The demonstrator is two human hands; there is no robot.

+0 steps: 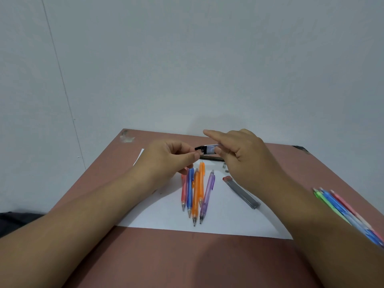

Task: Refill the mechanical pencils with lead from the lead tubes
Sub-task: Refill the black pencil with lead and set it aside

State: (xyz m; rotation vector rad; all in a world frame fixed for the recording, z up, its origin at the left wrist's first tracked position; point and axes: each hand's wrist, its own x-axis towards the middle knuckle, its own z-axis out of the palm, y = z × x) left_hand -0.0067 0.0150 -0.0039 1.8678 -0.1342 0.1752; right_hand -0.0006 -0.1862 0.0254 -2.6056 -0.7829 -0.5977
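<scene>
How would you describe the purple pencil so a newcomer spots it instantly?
Find the white paper on the brown table. A row of pencils lies on its middle, tips toward the viewer. The purple pencil is rightmost, beside an orange pencil, and the only purple one.

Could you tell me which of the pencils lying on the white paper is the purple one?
The purple pencil is the rightmost of the group on the white paper, beside an orange pencil; the others are red, blue and orange.

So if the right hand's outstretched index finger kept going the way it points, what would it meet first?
Probably nothing: the right hand points its index finger left, above the left hand, toward the wall. Depth is unclear.
</scene>
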